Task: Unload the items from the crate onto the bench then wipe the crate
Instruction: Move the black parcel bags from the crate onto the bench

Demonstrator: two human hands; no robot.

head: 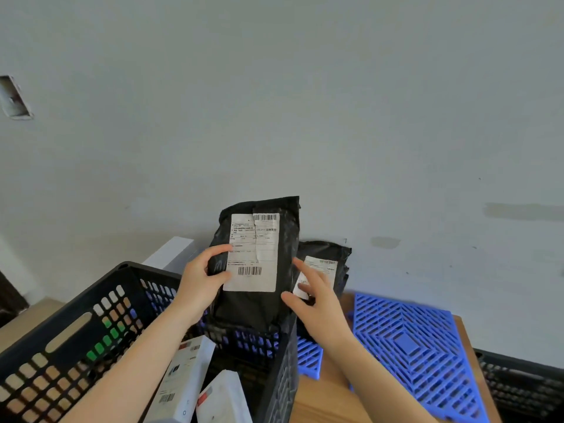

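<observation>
A black mesh crate (pixel 61 340) fills the lower left. Above its far right corner I hold a black plastic parcel (pixel 259 303) with a white shipping label, standing upright. My left hand (pixel 200 283) grips its left edge, thumb on the label. My right hand (pixel 317 297) rests against its right edge with the fingers spread. A second black parcel (pixel 328 254) with a label leans against the wall just behind, on the bench (pixel 323 401). Two white boxes (pixel 186 380) remain inside the crate.
A blue plastic grid panel (pixel 418 346) lies on the wooden bench to the right of the crate. Another black crate (pixel 525 386) sits at the far right, lower down. A white board (pixel 174 251) leans behind the crate. A grey wall stands close behind.
</observation>
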